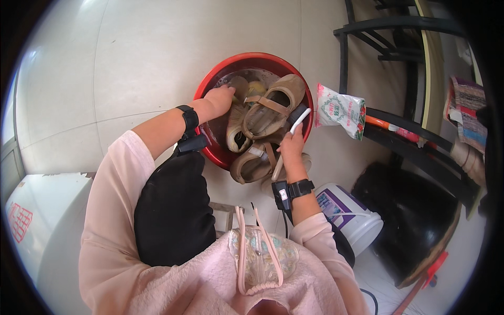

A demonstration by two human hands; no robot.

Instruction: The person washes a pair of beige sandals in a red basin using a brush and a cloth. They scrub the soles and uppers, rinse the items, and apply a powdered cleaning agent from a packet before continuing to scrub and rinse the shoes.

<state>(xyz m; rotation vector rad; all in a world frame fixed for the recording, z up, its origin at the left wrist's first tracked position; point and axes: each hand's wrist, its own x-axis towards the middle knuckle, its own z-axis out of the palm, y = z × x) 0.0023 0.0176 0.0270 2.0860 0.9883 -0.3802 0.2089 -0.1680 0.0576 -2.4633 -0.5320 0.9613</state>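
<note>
A red plastic basin (252,56) of sudsy water stands on the floor before me, with several shoes in it or on its rim. My left hand (221,101) reaches into its left side, against a brownish shoe toe (238,85); its fingertips are hidden. My right hand (292,145) grips a white-handled brush (300,120), dark bristles turned toward the basin. Between the hands rests a tan strapped shoe (271,108), sole down. A pale laced shoe (236,132) leans beside it. Another strapped shoe (252,167) lies across the basin's near rim.
A white printed bag (339,111) stands right of the basin by a dark metal rack (393,25). A white lidded bucket (350,218) lies tilted near my right knee, beside a black stool seat (409,224). At far left is a white box (43,204). Light tiles (157,51) cover the floor.
</note>
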